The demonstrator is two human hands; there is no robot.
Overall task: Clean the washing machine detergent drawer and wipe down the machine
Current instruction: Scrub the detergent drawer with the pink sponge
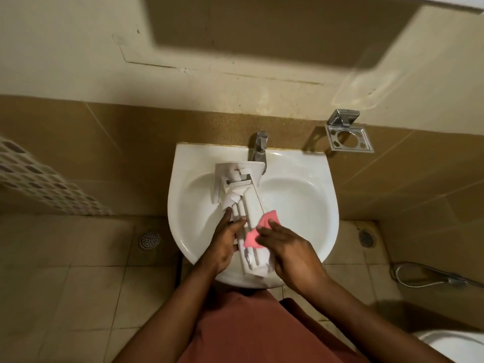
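Sink (318, 218) open rightward; left hand (223, 247) grips drawer (253, 205), right hand (290, 254) presses cloth (252, 239).

I observe the left hand (222, 247) gripping the white detergent drawer (248, 205) over the sink (314, 205); the right hand (290, 252) presses a pink cloth (262, 226) against it, below the tap (259, 148).

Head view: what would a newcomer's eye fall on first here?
The white detergent drawer stretches lengthwise over the white sink, its far end by the faucet. The left hand holds its near part, while the right hand presses a bright pink cloth on it. On the brown wall, right of the faucet, hangs a metal holder.
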